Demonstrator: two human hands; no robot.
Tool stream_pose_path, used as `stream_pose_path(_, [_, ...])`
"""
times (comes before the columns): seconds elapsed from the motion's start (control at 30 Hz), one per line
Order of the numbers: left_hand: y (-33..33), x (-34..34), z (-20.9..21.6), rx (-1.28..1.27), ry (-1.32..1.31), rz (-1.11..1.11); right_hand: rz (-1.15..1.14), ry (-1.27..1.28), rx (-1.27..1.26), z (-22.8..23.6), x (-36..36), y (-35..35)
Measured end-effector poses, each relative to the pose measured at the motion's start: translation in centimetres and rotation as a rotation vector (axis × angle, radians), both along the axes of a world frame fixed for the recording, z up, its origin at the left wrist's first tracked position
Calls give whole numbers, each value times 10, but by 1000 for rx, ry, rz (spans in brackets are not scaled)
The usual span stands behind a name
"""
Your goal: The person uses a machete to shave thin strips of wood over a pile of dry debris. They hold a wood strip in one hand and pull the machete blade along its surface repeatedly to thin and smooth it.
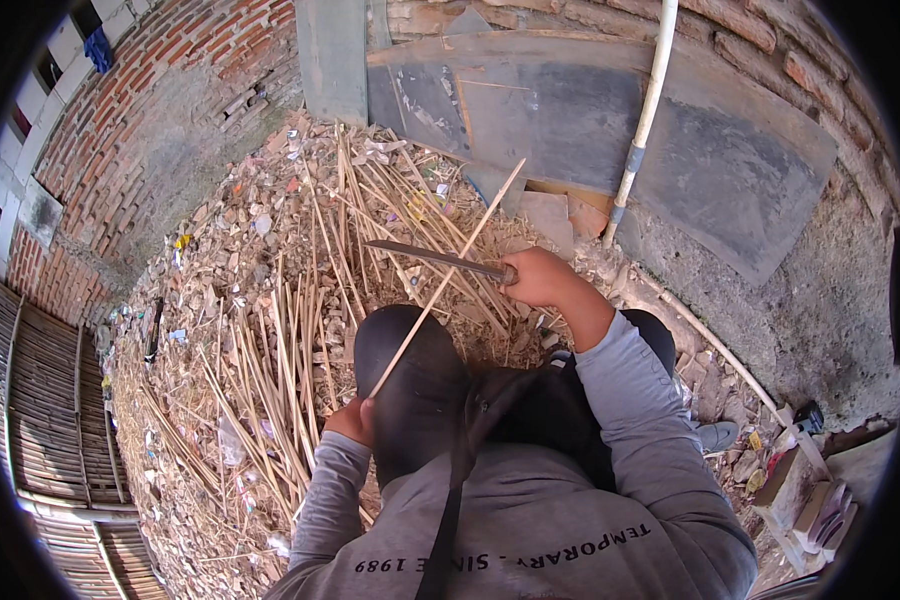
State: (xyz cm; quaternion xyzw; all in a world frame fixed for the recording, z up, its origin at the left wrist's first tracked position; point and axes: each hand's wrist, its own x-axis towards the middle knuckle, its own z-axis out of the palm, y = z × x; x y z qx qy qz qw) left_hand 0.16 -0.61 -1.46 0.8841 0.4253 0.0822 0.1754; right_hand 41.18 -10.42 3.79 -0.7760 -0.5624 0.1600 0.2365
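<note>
My left hand [353, 421], beside my left knee, is closed round the lower end of a thin bamboo strip [410, 337]. The strip slants up and away to the right across my knee. Ahead of my right knee, my right hand [542, 279] grips the handle of a long-bladed knife [420, 253]. Its dark blade points left and crosses the strip above the middle; whether the edge touches it I cannot tell. Many cut bamboo strips [288, 365] lie in a loose pile to the left, and more strips [370, 195] lie in front of me.
Rubble and litter [220, 240] cover the ground. A brick wall [195, 85] rises at the far left, with a bamboo slat panel [50, 390] nearer. Grey boards [560, 115] lean ahead, behind a white pipe [652, 100]. A wooden piece [785, 500] stands at the right.
</note>
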Motion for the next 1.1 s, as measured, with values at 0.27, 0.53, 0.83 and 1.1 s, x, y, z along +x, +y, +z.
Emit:
stream_pose_path(0.27, [-5,2,8,13,-40,18,138,-30,-132,11,-25,7])
stream_pose_path(0.53, [-1,1,10,-12,12,8,14,48,-39,-13,2,14])
stream_pose_path(0.83, [12,4,24,-131,-21,-55,4,196,-214,-28,19,21])
stream_pose_path(1.1, [5,4,27,-57,86,-36,101,23,-195,-24,-14,18])
